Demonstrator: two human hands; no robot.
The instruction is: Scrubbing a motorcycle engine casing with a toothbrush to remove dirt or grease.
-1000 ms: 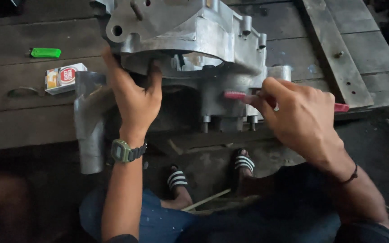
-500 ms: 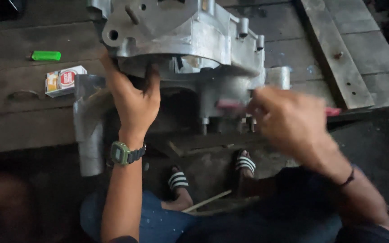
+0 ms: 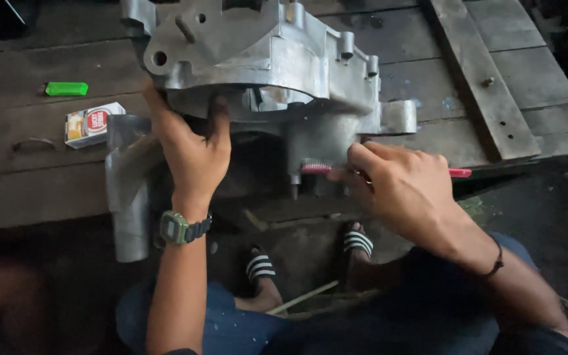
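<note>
My left hand (image 3: 189, 148) grips the near rim of one rough cast-aluminium engine casing (image 3: 258, 59), thumb and fingers clamped on dull grey metal. My right hand (image 3: 402, 190) pinches one red-handled brush (image 3: 317, 168), bristles against the casing's lower right lug. On the far-left wooden planks (image 3: 27, 177) lie one green lighter (image 3: 66, 88) and one small box (image 3: 93, 123).

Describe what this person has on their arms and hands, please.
Both forearms are bare, with no sleeves showing, and neither hand wears a glove. The left hand has a chunky digital wristwatch behind it, with an olive-green rectangular case and a dark strap. The right hand has only a thin dark cord bracelet at its wrist. No rings can be made out.
</note>
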